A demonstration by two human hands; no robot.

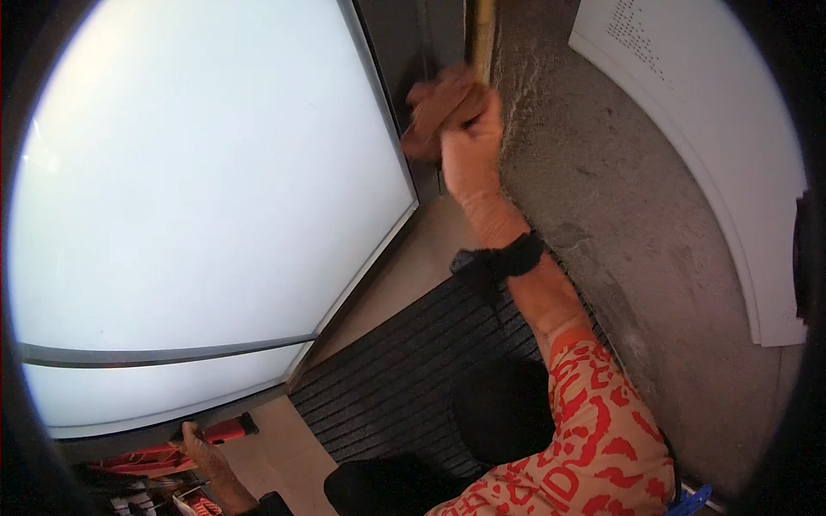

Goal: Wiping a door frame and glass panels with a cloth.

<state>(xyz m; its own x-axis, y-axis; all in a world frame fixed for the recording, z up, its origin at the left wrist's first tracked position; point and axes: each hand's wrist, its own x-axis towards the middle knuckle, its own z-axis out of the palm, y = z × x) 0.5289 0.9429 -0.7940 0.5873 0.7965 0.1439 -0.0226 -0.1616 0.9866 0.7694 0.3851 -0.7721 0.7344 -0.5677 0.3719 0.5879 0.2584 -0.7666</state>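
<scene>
My right hand is raised at the upper middle, its fingers closed on a brown cloth. The cloth is bunched and slightly blurred. It lies over the dark frame beside a bright white panel; firm contact cannot be made out. At the lower left, my left hand reaches to a red and black object just below the panel's bottom edge. Its fingers are partly hidden, so whether it grips that object or only rests there is unclear. A black watch is on my right wrist.
A yellow strip runs up between the frame and a rough grey concrete surface. A white perforated panel curves along the right. Below is a ribbed dark mat on beige flooring. Assorted items lie at lower left.
</scene>
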